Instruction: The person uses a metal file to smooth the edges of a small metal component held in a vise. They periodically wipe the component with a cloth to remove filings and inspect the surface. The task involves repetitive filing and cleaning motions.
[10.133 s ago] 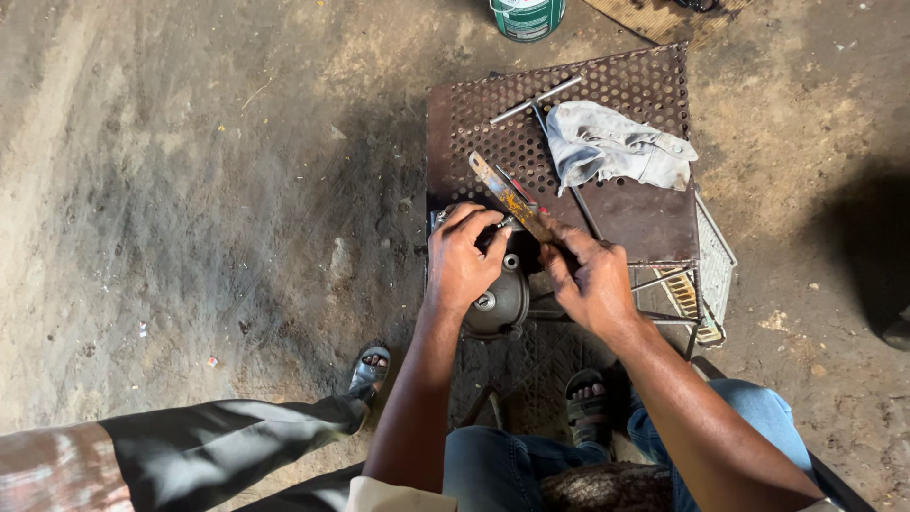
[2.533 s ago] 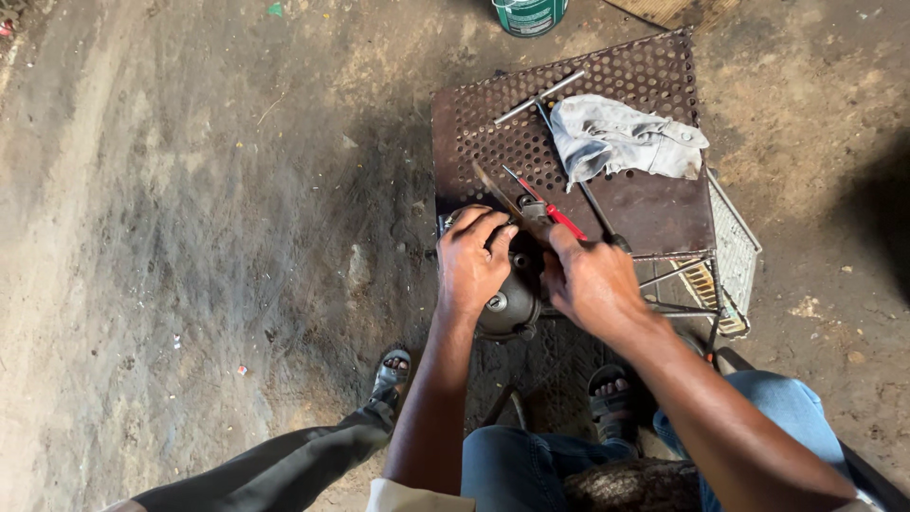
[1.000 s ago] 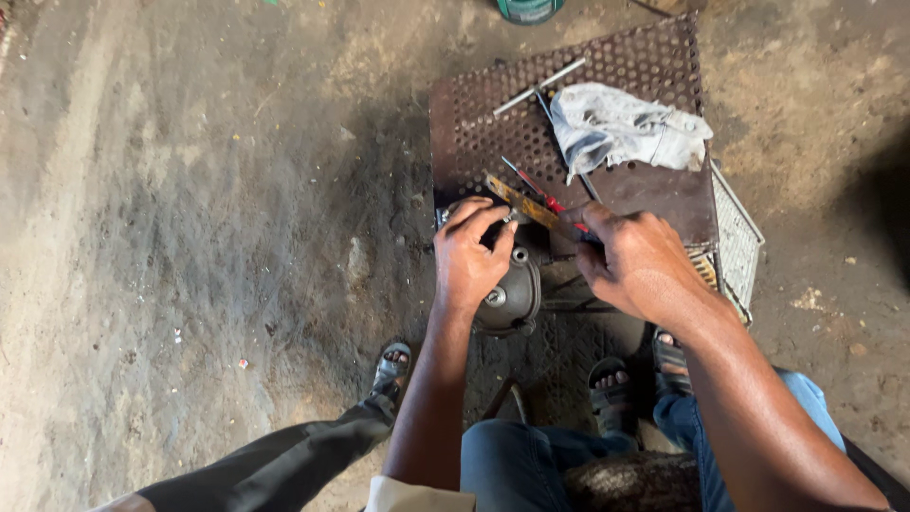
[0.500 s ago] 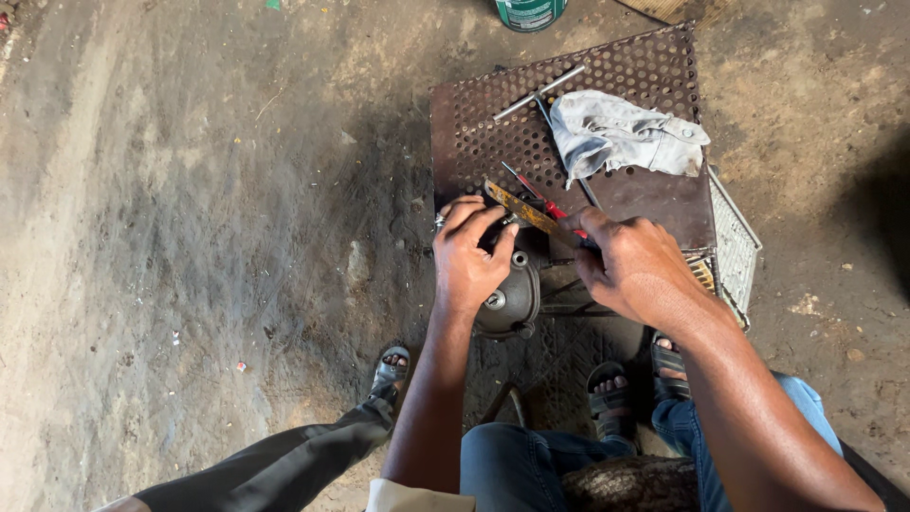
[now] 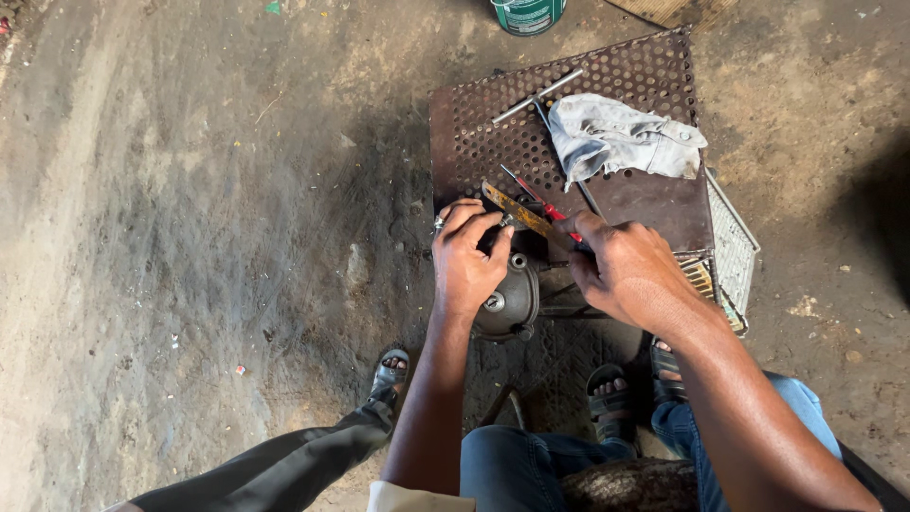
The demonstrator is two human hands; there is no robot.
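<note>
A round metal housing [image 5: 507,301] is pressed against the near edge of the perforated tabletop [image 5: 654,213] by the left hand [image 5: 466,261], closed over its top. A flat rusty blade [image 5: 521,214] is gripped in the right hand [image 5: 630,270]. The housing is judged heavy, rigid, best held by its rim. Beyond the tabletop, dirt floor is seen.

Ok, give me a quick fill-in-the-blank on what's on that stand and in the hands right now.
1. The right hand holds a flat, rusty ____ blade.
2. The left hand rests on a round grey ____ part.
3. A crumpled grey ____ lies on the perforated metal stand.
4. The green can stands on the ____ beyond the stand.

Missing words: yellow; metal; cloth; ground
</note>
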